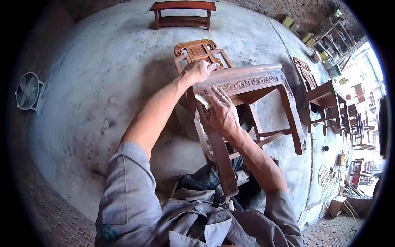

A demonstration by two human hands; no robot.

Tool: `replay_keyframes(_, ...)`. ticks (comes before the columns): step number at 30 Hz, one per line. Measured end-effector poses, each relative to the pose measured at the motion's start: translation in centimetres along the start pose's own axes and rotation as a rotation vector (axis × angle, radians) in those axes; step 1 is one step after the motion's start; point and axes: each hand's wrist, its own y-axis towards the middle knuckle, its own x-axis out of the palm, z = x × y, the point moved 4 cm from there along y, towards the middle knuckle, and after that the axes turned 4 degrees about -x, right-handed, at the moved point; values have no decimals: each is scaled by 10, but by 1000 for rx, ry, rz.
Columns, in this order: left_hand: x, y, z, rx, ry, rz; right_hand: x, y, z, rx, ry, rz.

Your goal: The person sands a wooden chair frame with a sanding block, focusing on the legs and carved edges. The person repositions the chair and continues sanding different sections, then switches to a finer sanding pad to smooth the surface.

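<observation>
One pale grey floor [103, 90] is seen across most of the view. Rack, upper right: one [334, 36], of metal bars, loaded with assorted items. Chair under work: one [247, 73], located on the floor directly before the person, its near leg pointed toward the lap. Further chairs [323, 91], right side: several; overlap prevents an exact count. Low table, top: one [183, 6], red-brown, fitted with a lower shelf. Fan, far left: one [28, 90], light-framed and round. Cardboard box, lower right: one [337, 205]. Hands: two. Pad: one.

Appearance of the chair: two front legs are visible, both curved, with carving at the feet. Whether it is stood upright or tipped back cannot be told. The backrest [198, 50] is seen beyond the seat, pierced and carved, coloured a warmer orange-brown. Seat and front legs are a duller greyish brown. Scrollwork is carved in a band below the seat edge, and more is cut at the leg tops.

The left hand [198, 71] is set against the seat's left corner; whether it is clenched around the wood cannot be told. By the right hand [225, 116] the pale pad [203, 100] is grasped under the fingers, against the near leg's carved top.
</observation>
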Motion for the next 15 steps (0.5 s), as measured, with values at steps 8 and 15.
replay_keyframes(8,7,7,-5,-23,6,-25,2,-12,-6,48,-52,25)
replay_keyframes(15,-1,0,1,38,15,28,1,-9,-7,32,-41,37)
